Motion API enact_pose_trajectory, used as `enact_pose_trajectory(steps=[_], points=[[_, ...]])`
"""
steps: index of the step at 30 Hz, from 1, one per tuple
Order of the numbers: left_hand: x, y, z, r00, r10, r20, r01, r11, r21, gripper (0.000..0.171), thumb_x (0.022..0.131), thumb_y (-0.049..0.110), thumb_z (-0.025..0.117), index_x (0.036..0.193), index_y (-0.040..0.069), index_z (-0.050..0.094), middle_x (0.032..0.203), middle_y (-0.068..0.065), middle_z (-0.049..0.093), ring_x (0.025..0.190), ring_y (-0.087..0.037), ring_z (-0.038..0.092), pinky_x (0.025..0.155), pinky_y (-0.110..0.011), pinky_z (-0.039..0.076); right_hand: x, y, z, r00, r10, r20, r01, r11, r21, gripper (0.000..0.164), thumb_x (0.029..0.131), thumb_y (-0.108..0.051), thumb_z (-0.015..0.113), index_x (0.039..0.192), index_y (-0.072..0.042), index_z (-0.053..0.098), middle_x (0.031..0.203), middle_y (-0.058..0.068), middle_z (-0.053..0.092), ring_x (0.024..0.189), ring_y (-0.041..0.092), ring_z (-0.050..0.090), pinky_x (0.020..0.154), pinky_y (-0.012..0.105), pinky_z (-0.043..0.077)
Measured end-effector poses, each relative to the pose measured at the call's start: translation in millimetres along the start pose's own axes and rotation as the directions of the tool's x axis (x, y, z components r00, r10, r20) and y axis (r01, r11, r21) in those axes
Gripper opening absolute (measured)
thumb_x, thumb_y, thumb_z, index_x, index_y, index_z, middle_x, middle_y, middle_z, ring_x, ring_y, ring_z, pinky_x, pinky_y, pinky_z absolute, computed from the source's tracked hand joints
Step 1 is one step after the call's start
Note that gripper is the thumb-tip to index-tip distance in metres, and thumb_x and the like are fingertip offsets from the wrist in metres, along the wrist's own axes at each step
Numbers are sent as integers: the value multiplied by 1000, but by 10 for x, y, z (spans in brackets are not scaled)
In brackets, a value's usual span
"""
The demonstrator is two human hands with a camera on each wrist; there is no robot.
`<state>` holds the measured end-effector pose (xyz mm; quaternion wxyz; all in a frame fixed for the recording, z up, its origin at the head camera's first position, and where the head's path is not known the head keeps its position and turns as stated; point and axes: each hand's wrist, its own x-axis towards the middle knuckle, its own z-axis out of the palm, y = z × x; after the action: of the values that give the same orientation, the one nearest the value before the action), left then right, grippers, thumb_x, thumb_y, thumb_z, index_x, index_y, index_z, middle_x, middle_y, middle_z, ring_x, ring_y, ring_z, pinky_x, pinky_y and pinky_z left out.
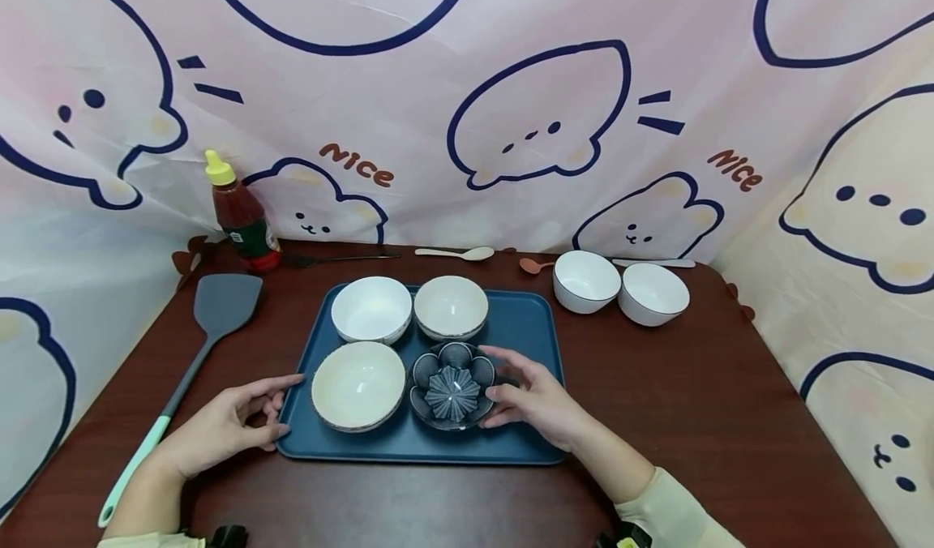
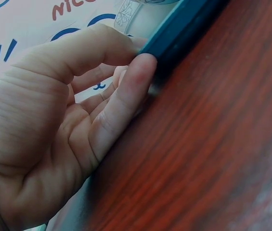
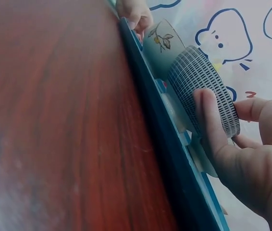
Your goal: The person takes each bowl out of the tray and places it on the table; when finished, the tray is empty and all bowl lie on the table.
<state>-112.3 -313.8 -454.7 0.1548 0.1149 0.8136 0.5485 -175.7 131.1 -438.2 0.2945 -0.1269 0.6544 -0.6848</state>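
Observation:
A blue tray [image 1: 521, 321] lies on the table with several bowls on it. My left hand [image 1: 228, 422] pinches the tray's left rim between thumb and fingers; the left wrist view shows the fingertips right at that edge. With my right hand [image 1: 543, 402] I hold a dark patterned bowl [image 1: 452, 394] by its right side, at the tray's front right. Its outer wall carries a black-and-white dash pattern in the right wrist view. To its left sits a cream bowl [image 1: 359, 386]. Behind them stand a white bowl [image 1: 372, 306] and another cream bowl [image 1: 451, 305].
Two white bowls [image 1: 586, 279] stand behind the tray on the right. A spatula [image 1: 226, 303] lies at left, near a red sauce bottle [image 1: 244, 216] with a yellow cap. Along the back lie a white spoon [image 1: 474, 253], a brown spoon [image 1: 531, 266], a dark fork [image 1: 314, 260] and a knife [image 1: 671, 263].

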Motion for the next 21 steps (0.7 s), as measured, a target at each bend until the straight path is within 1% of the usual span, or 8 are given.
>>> enact_pose_trajectory(steps=[3,7,10,14,16,21], points=[[-4,-5,-6,1000,1,-3,-1,1000,6,65,91,10,72,146,-2,41,96,-14,51,80,-15,62,65,-35,60,-2,-5,10,1000,-7,-11,8,1000,9,61,96,-4,60,152,-20,41,147,24,37,90,32,72,76,45,61],[3,-2,-14,1000,2,-1,-2,1000,13,65,91,10,72,146,-2,42,96,-14,51,80,-15,62,65,-35,60,-26,-48,-3,999,13,-30,-13,1000,16,62,95,-3,59,151,-20,42,142,23,41,84,27,71,76,43,62],[11,1,-8,1000,1,0,-1,1000,12,65,91,11,72,146,-3,41,96,-13,51,80,-14,61,65,-35,60,-54,-104,-54,999,30,-38,-28,999,39,61,95,-4,57,152,-19,41,131,21,47,81,23,71,77,40,62],[13,-22,5,1000,7,0,-7,1000,1,65,91,10,72,146,-3,41,96,-12,52,80,-14,61,65,-35,60,-90,-206,-182,998,35,-42,-32,997,71,61,95,-4,54,153,-19,39,122,17,54,82,22,73,77,37,62],[13,-37,7,1000,13,2,-13,1000,-4,65,91,10,72,146,-3,41,96,-13,52,81,-14,61,65,-36,60,-112,-266,-266,999,29,-42,-26,997,70,62,96,-4,53,154,-19,37,124,17,55,83,22,73,78,36,62],[10,-46,1,1000,14,1,-14,1000,-5,65,91,10,72,147,-3,41,96,-13,52,81,-14,61,65,-36,60,-183,-404,-506,999,10,-32,-9,999,31,62,97,-1,50,155,-17,34,127,16,50,81,20,71,78,37,62]])
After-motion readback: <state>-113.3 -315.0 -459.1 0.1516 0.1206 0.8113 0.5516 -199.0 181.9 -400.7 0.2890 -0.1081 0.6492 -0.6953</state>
